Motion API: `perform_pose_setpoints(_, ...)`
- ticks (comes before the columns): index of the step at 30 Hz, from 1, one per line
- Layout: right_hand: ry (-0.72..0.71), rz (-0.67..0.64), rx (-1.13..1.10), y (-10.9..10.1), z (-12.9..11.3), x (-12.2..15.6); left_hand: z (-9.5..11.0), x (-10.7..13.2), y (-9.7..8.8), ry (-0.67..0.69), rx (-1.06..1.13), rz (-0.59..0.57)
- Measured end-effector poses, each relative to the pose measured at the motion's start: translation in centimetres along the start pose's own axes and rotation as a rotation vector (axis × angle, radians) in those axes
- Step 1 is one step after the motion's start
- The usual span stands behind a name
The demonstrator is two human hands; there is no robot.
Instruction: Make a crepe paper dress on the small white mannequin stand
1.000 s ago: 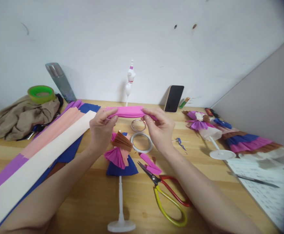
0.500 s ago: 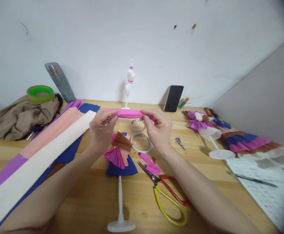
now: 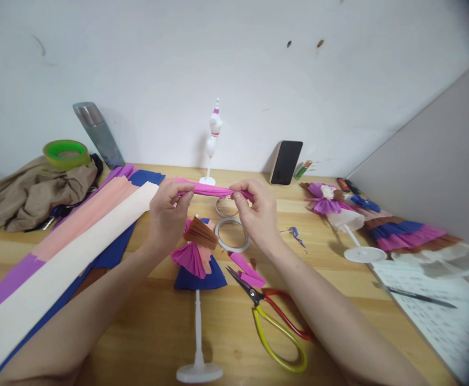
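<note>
A pink crepe paper strip (image 3: 212,190) is stretched level between my hands above the table. My left hand (image 3: 170,214) pinches its left end between thumb and fingers. The right end is gripped by my right hand (image 3: 255,212) in the same way. Just below lies a small dress form (image 3: 199,327) dressed in blue, magenta, peach and brown crepe paper, its white stand toward me. Two rolls of tape, the nearer one white (image 3: 232,236), are between my wrists. Scissors (image 3: 266,311) with one red and one yellow handle rest beside a pink paper scrap (image 3: 247,271).
Crepe paper strips (image 3: 97,236) run along the left. A cloth (image 3: 25,187) with green tape (image 3: 66,155) and a bottle (image 3: 99,134) are behind them. At the back stand a bare dress form (image 3: 214,139) and a phone (image 3: 286,162). Dressed forms (image 3: 415,233) lie right, by a printed sheet (image 3: 427,316).
The pink strip has become narrower and more bunched between my fingers. My right hand has shifted slightly left, closer to my left hand. Everything on the table stays put.
</note>
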State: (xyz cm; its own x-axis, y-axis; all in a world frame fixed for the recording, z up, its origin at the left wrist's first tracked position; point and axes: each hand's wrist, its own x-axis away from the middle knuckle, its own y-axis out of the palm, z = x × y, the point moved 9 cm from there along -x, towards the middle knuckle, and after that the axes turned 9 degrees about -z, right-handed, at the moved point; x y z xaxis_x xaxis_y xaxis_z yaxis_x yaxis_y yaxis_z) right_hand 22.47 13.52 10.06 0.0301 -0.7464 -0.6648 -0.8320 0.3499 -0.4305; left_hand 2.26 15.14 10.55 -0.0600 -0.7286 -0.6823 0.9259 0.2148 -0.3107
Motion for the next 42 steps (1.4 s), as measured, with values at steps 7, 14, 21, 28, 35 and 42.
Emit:
perform_pose_setpoints(7,0.009,-0.034,-0.085,0.4,0.4,0.0,-0.9,0.0,0.2,-0.053,0.047,-0.024)
perform_pose_setpoints(14,0.013,-0.050,-0.092,0.5,0.5,0.0,-0.9,-0.3,0.6,-0.040,-0.100,-0.073)
perform_pose_setpoints(21,-0.044,-0.049,-0.010,0.0,-0.1,-0.3,2.5,0.0,1.0,0.354,-0.566,-0.072)
perform_pose_setpoints(28,-0.091,-0.017,0.046,-0.7,-0.8,-0.5,3.5,1.2,2.0,0.532,-0.593,-0.156)
perform_pose_setpoints(35,-0.107,-0.028,0.062,-0.7,-1.4,-0.5,2.9,1.1,2.2,0.526,-0.570,-0.186)
perform_pose_setpoints(42,-0.133,-0.033,0.064,-0.5,-1.7,-0.4,2.1,0.9,2.6,0.487,-0.644,-0.263)
